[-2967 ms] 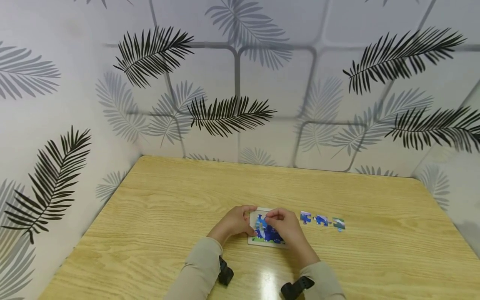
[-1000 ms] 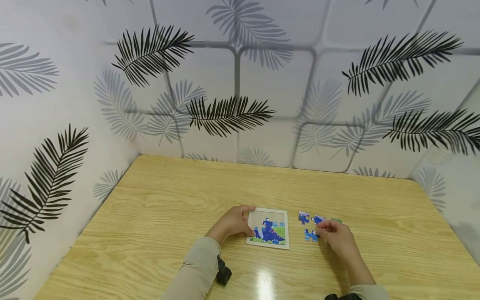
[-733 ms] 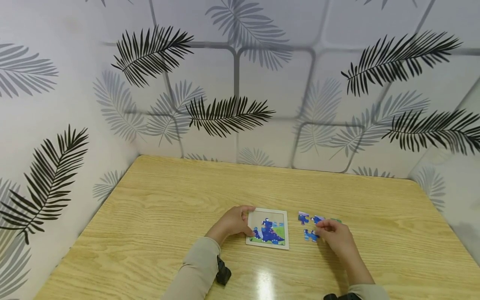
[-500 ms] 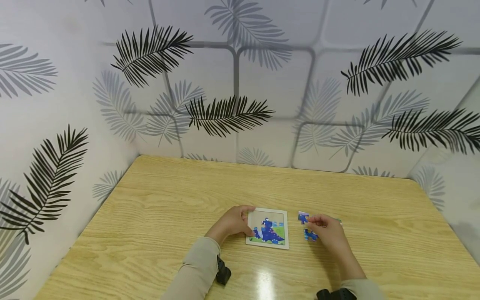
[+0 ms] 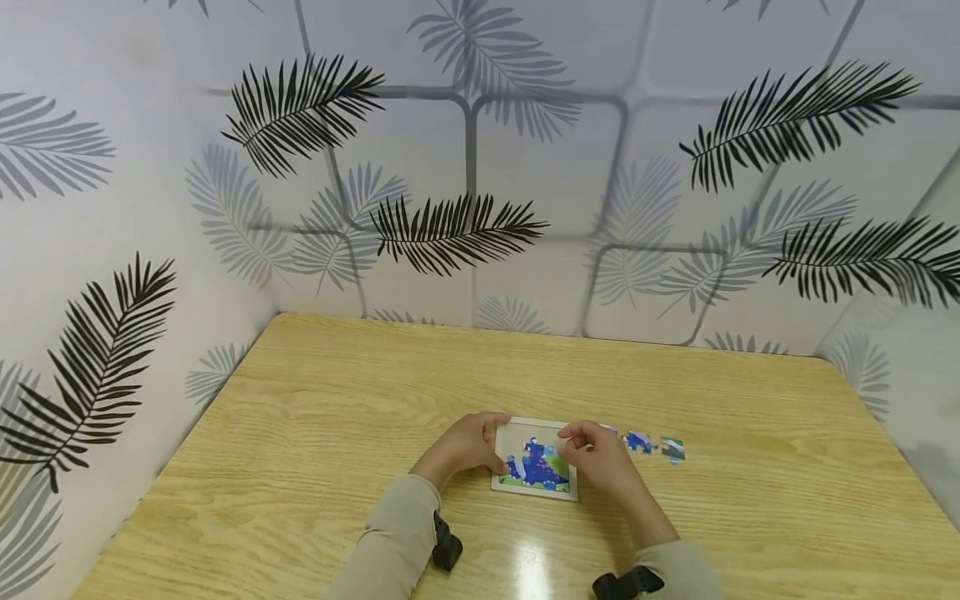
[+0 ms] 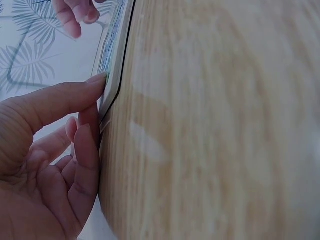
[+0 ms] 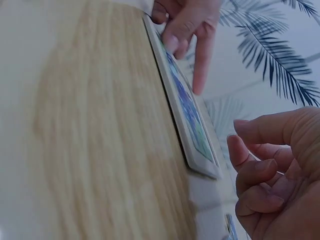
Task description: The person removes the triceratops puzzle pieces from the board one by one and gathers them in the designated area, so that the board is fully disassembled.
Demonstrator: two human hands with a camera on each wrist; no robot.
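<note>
1. the puzzle tray (image 5: 536, 494), nearly square, is lying on the bench (image 5: 337, 392) between the hands.
2. the left hand (image 5: 462, 443), nearer, is gripping its left side; the right hand (image 5: 602, 456), narrowly curled, is hovering by its right edge.
3. i cannot tell whether the right hand is holding anything; it is half-hiding one loose piece (image 5: 612, 429).

The right hand (image 5: 606, 460) has swung left since half a second ago, from the loose jigsaw pieces to over the right edge of the puzzle tray (image 5: 534, 495). That uncovers the blue-purple piece (image 5: 638, 442) and the green-edged piece (image 5: 672, 447), while the leftmost loose piece (image 5: 611, 429) is now mostly covered. The nearest loose piece no longer shows; whether lifted or hidden is unclear. The blue patch seen three seconds ago in the tray's far left has given way to bare backing (image 5: 512, 435).
</note>
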